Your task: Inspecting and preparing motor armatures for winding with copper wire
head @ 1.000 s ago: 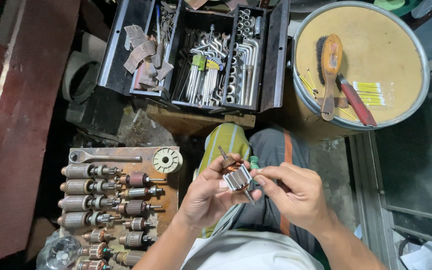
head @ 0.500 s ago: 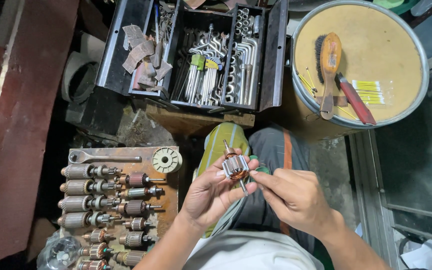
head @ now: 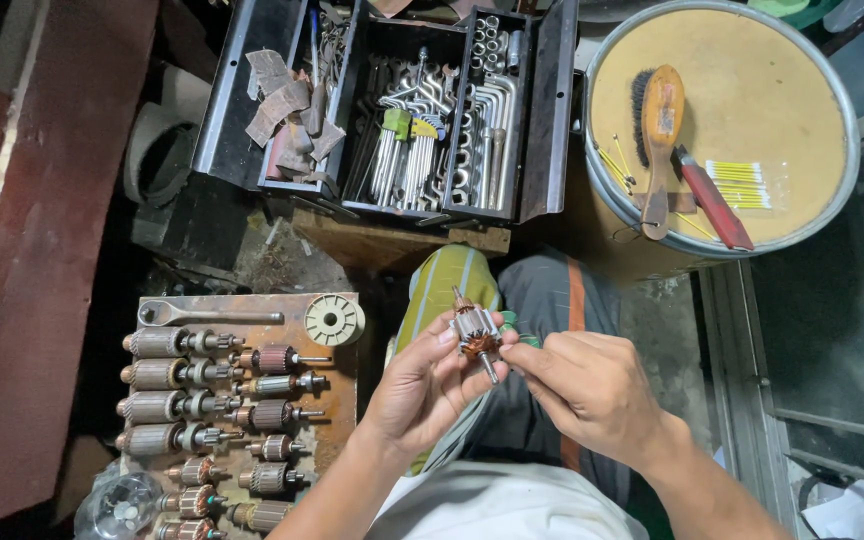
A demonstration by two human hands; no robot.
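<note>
Two hands meet over the lap, both on one small motor rotor. The left hand closes thumb and fingers round the rotor's ribbed body, holding it nearly upright with the shaft ends free above and below. The right hand is pinched at the lower shaft end; something small and green shows at its fingertips, too small to identify. The rotor sits raised above the knees, probably so the copper end faces the eye.

To the left, a rusty board carries more rotors laid in rows, sorted large to small, with a wrench and a pale round spool along its top edge. An open black toolbox lies ahead, keys and wrenches within reach. A round drum lid holds a brush.
</note>
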